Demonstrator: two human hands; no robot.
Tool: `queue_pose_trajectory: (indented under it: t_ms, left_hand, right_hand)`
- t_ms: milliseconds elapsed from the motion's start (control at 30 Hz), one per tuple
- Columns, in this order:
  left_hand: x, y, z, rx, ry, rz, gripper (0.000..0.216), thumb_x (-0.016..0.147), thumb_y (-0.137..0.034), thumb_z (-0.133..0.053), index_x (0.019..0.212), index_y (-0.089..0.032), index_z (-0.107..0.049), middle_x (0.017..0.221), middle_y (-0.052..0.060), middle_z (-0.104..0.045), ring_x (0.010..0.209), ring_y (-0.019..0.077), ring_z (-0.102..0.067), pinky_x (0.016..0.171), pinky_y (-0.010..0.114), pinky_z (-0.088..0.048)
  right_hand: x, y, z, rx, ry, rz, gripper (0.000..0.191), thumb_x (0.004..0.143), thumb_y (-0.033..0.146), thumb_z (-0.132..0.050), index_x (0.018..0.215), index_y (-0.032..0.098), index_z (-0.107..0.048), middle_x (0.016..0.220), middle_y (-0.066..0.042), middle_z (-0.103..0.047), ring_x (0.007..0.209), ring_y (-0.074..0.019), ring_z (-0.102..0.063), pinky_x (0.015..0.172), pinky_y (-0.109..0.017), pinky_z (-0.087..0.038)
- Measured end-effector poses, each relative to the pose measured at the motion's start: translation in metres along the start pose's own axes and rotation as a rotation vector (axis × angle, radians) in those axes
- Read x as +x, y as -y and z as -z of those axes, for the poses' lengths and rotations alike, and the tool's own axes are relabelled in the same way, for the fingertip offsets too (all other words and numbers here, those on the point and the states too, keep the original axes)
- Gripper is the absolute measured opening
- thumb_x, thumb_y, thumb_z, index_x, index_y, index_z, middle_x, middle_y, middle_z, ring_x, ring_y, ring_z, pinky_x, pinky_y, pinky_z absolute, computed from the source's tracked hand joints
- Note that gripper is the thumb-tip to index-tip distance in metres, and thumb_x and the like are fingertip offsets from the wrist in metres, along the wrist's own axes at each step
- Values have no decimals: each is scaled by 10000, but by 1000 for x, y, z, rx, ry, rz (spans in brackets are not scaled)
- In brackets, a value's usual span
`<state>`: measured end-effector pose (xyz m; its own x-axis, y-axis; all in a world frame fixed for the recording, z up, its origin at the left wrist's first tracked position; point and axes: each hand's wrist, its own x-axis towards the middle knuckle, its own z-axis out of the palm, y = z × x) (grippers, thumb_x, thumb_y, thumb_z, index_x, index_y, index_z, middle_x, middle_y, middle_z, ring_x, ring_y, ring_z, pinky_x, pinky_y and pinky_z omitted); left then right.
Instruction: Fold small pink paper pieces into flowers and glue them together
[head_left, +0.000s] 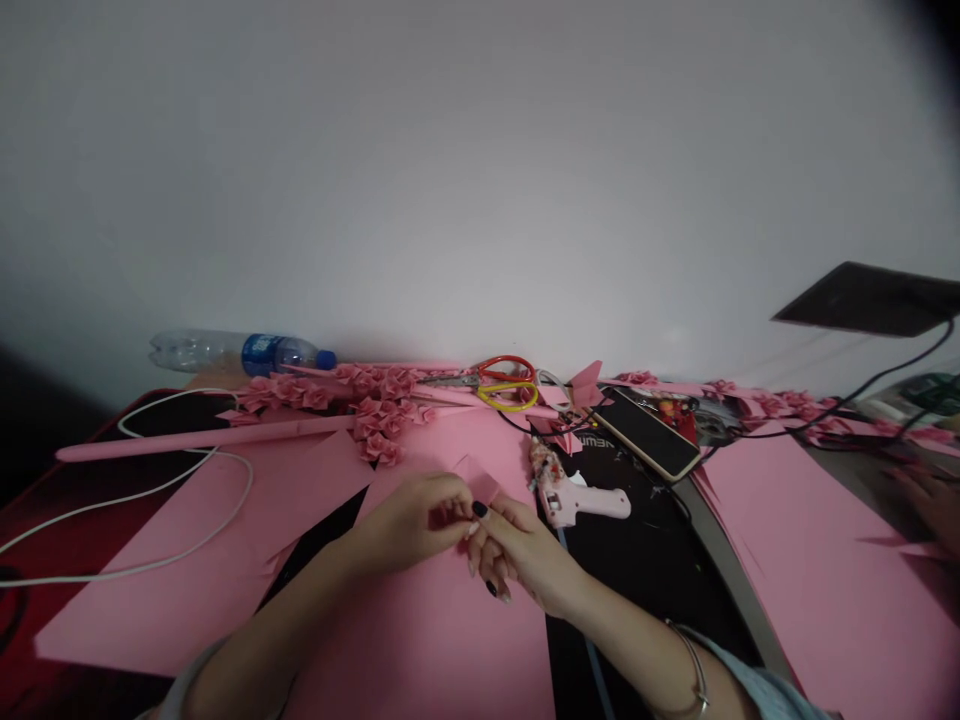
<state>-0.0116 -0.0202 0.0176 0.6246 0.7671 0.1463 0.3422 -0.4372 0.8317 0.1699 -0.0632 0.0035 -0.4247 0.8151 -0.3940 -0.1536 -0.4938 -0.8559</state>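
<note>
My left hand (420, 522) and my right hand (521, 550) meet over a large pink paper sheet (450, 640). A small folded piece of pink paper (478, 478) sticks up between them, pinched by the fingers of both hands. Its lower part is hidden behind my fingertips. To the right of my right hand lies a pale pink hot glue gun (581, 500), its nozzle end crusted with residue. Beyond my hands are clusters of pink paper flowers (382, 415) and scissors (510, 385) with one red and one yellow handle loop.
A clear plastic bottle (240, 352) lies against the wall at the back left. White cable (225, 520) loops over pink sheets (172, 590) on the left. A phone (652, 435) rests beyond the glue gun. More pink paper (817, 560) and another person's blurred hand (926, 495) are at the right.
</note>
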Motion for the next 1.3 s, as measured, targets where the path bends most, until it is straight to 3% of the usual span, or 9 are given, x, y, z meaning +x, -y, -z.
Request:
queue_pose_trajectory:
  t_ms: [133, 367, 967, 1167, 1300]
  left_hand:
    - [-1, -8, -2, -104, 120, 106, 100, 778, -156, -617, 709, -177, -547, 653, -28, -591, 587, 115, -520, 541, 217, -385]
    - [0, -7, -5, -241, 182, 183, 120, 758, -166, -640, 712, -180, -530, 647, -40, -587, 590, 112, -539, 529, 211, -395]
    - [-3, 8, -7, -538, 282, 214, 191, 827, -302, -706, 827, -169, -568, 763, 15, -670, 682, 151, -625, 633, 267, -501]
    - [-2, -1, -7, -761, 363, 259, 177, 847, -271, -699, 862, -177, -550, 791, 30, -692, 690, 156, -652, 641, 275, -514]
    - [-1, -8, -6, -811, 385, 266, 117, 870, -243, -666, 912, -185, -573, 781, 26, -699, 684, 162, -659, 636, 274, -501]
  right_hand:
    - [0, -3, 6, -21, 96, 28, 474, 823, 633, -628, 823, 177, -500, 611, 26, -636, 355, -68, -528, 307, -162, -390]
    - [0, -9, 13, -62, 185, 65, 476, 850, 642, -600, 822, 177, -503, 638, 23, -622, 377, -63, -541, 315, -152, -393]
    - [-2, -9, 13, -107, 221, 76, 470, 848, 638, -610, 848, 182, -496, 653, 8, -631, 392, -83, -559, 338, -174, -435]
    - [-4, -4, 12, -85, 233, 55, 497, 772, 640, -691, 829, 184, -499, 611, 17, -629, 385, -89, -554, 334, -170, -416]
    - [-4, -4, 12, -97, 242, 48, 468, 795, 606, -690, 822, 169, -526, 595, 15, -629, 363, -80, -545, 322, -161, -413]
